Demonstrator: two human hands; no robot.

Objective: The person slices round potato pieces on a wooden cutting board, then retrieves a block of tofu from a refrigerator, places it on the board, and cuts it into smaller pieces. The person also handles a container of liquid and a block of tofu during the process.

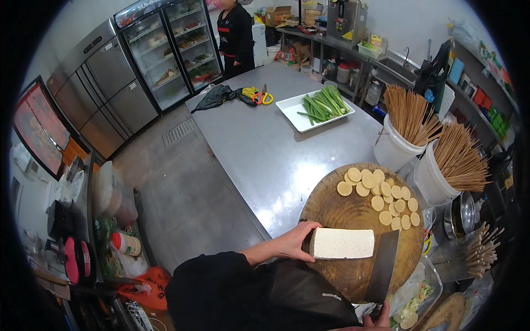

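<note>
A white block of what looks like tofu [343, 243] lies on a round wooden chopping block [331, 277]. My left hand [299, 242] spans the block's left end, thumb and fingers on opposite sides. At the bottom edge, my right hand [380, 318] is at the handle end of a cleaver [383, 267]; the handle itself is mostly hidden. The cleaver's broad blade stands just right of the white block, over the wood. Pale yellow round slices [377, 203] are scattered across the far right part of the chopping block.
On the steel table [248, 153] are a white tray [306, 127] of green stalks, scissors [262, 97] and a dark cloth [215, 97]. Two white buckets of wooden sticks [395, 142] stand right of the chopping block. A clear container [434, 285] is nearby. A person [236, 39] stands beyond the table.
</note>
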